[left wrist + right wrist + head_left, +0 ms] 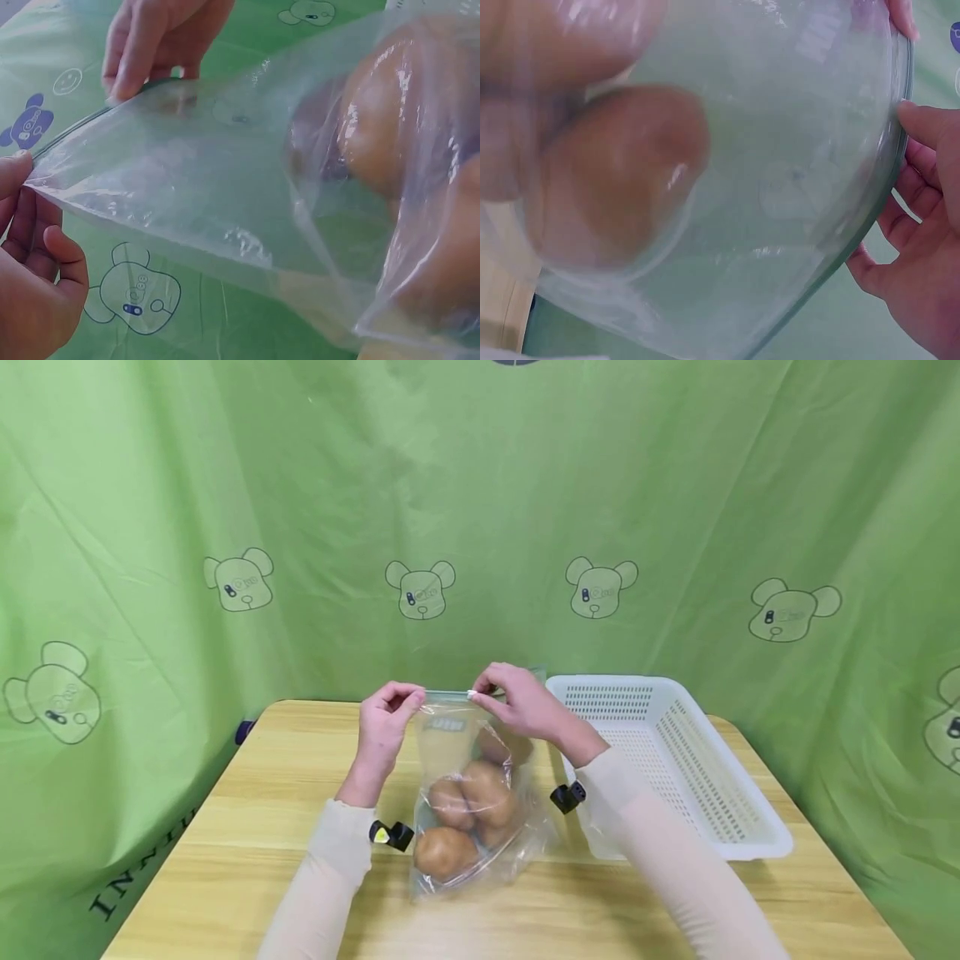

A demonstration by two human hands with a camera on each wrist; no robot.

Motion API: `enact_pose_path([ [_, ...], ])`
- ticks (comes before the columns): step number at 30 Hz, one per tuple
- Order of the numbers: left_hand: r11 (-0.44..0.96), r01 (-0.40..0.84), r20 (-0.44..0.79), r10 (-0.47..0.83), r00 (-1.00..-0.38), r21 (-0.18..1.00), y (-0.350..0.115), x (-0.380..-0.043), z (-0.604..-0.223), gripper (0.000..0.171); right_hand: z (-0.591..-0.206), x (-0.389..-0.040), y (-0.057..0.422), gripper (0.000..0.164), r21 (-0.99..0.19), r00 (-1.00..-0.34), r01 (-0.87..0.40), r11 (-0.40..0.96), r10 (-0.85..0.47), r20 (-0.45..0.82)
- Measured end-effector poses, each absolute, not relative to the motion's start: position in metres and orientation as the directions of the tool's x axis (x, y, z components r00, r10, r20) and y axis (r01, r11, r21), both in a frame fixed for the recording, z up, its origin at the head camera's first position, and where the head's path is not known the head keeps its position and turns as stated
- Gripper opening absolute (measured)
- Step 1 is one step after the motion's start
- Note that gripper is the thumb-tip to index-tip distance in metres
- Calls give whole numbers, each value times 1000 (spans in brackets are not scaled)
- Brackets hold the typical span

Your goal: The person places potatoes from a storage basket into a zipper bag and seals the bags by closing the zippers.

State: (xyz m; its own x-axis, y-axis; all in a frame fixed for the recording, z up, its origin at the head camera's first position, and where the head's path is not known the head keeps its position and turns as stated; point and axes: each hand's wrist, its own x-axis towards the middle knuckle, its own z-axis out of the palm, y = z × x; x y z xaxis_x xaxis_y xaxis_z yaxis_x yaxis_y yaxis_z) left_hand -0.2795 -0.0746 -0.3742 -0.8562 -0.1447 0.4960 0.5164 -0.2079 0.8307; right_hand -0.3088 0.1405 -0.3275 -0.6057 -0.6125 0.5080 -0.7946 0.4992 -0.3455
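A clear zip bag hangs between my hands, with several brown, potato-like lumps in its lower part. My left hand pinches the bag's top corner between thumb and fingers. Along the green zip edge, my right hand grips the rim with its thumb on the near side. A small white piece shows at the right fingertips in the head view. From the right wrist, the right hand has its fingers behind the rim, and the mouth's edge runs on past it in a curve.
A white slotted plastic basket stands on the right of the wooden table, partly behind my right forearm. Behind the table hangs a green curtain printed with bear heads. Black wrist cameras sit close beside the bag.
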Motion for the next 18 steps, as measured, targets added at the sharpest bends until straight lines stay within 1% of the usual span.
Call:
enact_pose_path([
  [7,-220,532,504,-174,-846,817,-80,-282,-373,11,-329,-312,166,6,-363,-633,-772,522,-580,512],
  [13,-209,547,517,-183,-836,811,-81,-284,-372,14,-332,-315,186,6,-371,-672,-737,564,-558,487],
  [18,-217,538,505,-193,-841,814,-83,-285,-370,9,-331,-316,200,5,-374,-689,-720,585,-534,490],
])
